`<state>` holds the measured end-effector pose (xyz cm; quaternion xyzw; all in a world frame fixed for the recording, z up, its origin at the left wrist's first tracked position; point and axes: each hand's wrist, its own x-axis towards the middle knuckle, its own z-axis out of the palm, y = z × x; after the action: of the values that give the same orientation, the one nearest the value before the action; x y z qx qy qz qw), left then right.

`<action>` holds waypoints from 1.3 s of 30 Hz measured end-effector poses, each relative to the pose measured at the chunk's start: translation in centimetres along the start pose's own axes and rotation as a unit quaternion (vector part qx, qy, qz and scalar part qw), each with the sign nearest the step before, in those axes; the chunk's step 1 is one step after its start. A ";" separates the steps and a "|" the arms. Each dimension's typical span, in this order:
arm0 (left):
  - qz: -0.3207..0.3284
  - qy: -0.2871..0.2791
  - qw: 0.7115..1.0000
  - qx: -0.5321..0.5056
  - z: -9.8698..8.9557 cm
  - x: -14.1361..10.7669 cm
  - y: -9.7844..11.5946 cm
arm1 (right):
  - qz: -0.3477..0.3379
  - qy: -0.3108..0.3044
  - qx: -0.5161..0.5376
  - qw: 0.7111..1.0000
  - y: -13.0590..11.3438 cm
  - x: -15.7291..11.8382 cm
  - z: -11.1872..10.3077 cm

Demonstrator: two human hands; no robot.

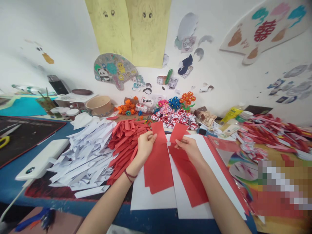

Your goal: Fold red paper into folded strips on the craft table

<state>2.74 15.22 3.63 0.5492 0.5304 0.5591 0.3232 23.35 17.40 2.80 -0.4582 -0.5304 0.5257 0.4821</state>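
My left hand [145, 148], with a dark red cord on the wrist, pinches the left edge of a long red paper strip [159, 162]. Another red layer shows at that strip's lower end. Between the thumb and fingers of my right hand [190, 149] is a shorter-looking red paper piece [179, 131], its upper end tilted right. Below this hand a second long red paper strip [191, 185] slants over the white paper sheets [195, 211]; whether it joins the held piece is hard to see. To the left lies a heap of folded red strips [126, 136].
Folded white strips [85, 152] lie piled left of the red heap, beside a white power bank [42, 159] with a cable. Paper flowers [174, 104] and a round tan container [98, 105] stand along the wall. Red and pink ribbon-like strips [273, 130] are heaped at right.
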 end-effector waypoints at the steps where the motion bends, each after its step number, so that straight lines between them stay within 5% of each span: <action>1: 0.005 -0.012 1.000 -0.001 0.1 -0.1 0.1 | 0.009 -0.016 -0.005 1.000 -0.1 0.0 0.1; 7: 0.016 -0.062 0.997 0.050 0.7 -0.6 0.1 | 0.032 -0.108 -0.023 0.993 -0.5 -0.5 1.2; 21: 0.014 -0.036 0.993 0.113 0.5 -0.7 0.3 | 0.029 -0.212 -0.043 0.976 -1.1 -1.5 1.8; 24: 0.050 -0.030 0.989 0.138 0.5 -0.7 0.5 | -0.034 -0.171 -0.144 0.974 -0.8 -1.3 1.8; 28: 0.098 0.001 0.972 0.216 0.3 -0.8 1.1 | -0.176 -0.023 -0.272 0.946 -0.1 -0.7 1.6; 30: 0.106 -0.003 0.966 0.235 0.3 -0.9 1.3 | -0.190 0.018 -0.285 0.939 0.0 -0.6 1.4; 39: 0.089 -0.037 0.956 0.278 0.1 -0.8 1.1 | -0.164 -0.019 -0.288 0.943 -0.2 -0.7 1.3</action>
<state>3.21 14.21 4.46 0.6823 0.6017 0.3956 0.1262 22.13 16.53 2.95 -0.4739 -0.7364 0.2727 0.3986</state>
